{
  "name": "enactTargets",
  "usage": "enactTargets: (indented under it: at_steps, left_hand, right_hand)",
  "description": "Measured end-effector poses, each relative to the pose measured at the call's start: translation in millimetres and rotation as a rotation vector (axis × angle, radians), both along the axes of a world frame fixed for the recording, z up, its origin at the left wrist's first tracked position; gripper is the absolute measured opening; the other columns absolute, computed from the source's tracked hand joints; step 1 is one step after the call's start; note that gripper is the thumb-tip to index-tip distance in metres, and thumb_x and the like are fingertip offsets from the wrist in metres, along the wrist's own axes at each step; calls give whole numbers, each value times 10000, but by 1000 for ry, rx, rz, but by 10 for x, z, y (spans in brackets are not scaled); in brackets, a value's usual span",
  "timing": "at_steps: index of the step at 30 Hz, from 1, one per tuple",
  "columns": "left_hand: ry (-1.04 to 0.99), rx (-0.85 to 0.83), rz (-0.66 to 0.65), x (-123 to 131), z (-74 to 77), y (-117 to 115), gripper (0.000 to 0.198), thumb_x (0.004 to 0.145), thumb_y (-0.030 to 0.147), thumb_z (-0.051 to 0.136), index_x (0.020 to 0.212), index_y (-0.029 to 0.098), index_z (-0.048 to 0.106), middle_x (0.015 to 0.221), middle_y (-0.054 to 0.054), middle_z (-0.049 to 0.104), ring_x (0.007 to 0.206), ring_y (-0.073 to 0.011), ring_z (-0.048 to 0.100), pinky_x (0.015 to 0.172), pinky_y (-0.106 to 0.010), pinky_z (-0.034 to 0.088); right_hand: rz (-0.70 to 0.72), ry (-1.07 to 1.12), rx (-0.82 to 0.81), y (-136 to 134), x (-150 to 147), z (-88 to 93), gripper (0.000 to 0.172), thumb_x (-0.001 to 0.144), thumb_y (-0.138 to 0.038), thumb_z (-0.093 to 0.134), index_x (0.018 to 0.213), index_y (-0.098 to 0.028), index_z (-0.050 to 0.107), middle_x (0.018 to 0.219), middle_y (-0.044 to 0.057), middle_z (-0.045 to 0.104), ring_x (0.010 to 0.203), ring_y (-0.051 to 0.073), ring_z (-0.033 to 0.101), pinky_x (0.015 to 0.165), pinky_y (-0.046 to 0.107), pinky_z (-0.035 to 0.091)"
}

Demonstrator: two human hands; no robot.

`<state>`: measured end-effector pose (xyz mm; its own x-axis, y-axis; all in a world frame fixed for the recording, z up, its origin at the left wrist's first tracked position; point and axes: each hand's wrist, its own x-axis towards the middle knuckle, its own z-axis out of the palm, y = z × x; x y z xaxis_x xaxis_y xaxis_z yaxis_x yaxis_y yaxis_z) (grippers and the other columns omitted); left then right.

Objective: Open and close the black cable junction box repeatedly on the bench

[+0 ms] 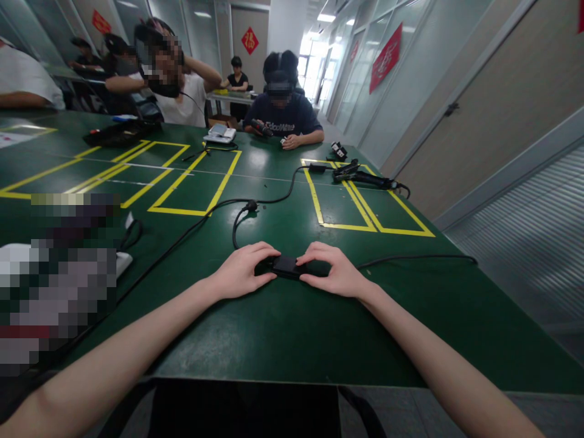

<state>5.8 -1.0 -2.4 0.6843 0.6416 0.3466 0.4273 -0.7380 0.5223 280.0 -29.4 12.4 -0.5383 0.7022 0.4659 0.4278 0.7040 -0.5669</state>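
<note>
A black power adapter lies on the green table in front of me. My left hand grips its left end between thumb and fingers. At the right end, my right hand pinches it the same way. From behind my left hand a short black cord curves up to a plug resting on the table. Another black cord runs out from behind my right hand towards the table's right edge. My fingers partly hide both ends of the adapter.
Yellow tape rectangles mark the table. A long black cable crosses it to a second black adapter, near a black tool-like item. A black tray and a white device stand farther back. Several people sit beyond.
</note>
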Motion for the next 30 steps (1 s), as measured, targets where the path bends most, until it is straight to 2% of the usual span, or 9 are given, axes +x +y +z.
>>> enactTargets:
  at_steps: [5,11,15,17,22,26,30]
  left_hand:
    - [37,28,3,7,27,10,351,895,256,739,1229,213,641,1230,-89,710,1111,-269,697,965,-408,561]
    - [104,91,-4,55,97,-76,324,851,308,768,1127,191,646,1076,-81,717,988,-267,684,870,-389,550]
    - [168,185,-58,67,97,-95,309,947,342,701,1215,196,655,1090,-80,731,1022,-260,671,910,-393,520]
    - [164,205,-63,60,90,-86,263,986,348,665,1198,192,673,1083,-76,742,1034,-258,670,919,-392,511]
    - [139,213,-67,54,76,-87,237,999,363,650,1151,186,691,1073,-71,761,1039,-257,685,910,-388,515]
    - [80,263,-85,60,51,-97,337,1021,387,618,1275,168,656,1169,-99,764,1083,-257,709,934,-389,534]
    - [58,311,-82,55,19,-86,333,1034,382,599,1266,156,677,1108,-102,785,1010,-251,745,931,-393,553]
  right_hand:
    - [30,-77,21,21,-22,-103,414,810,-217,800,1215,-251,727,1143,88,649,1045,237,678,897,393,590]
    - [61,-95,155,9,-62,-160,411,833,-202,722,1242,-236,707,1119,93,674,970,220,691,830,353,599]
    - [64,-133,212,-20,-101,-127,341,892,-220,648,1228,-188,701,1008,88,698,848,196,690,731,320,593]
    - [51,-173,242,-28,-114,-106,310,930,-236,616,1220,-167,697,965,89,702,809,195,683,700,319,583]
    - [39,-257,353,-32,-119,-84,284,1005,-362,632,1186,-154,701,988,119,738,854,230,691,739,366,576]
    - [7,-303,406,-34,-120,-92,301,1024,-390,616,1191,-156,705,985,122,754,839,233,690,725,378,561]
    - [-7,-270,434,-40,-120,-85,330,1012,-431,636,1190,-163,708,1038,130,761,885,238,711,763,388,581]
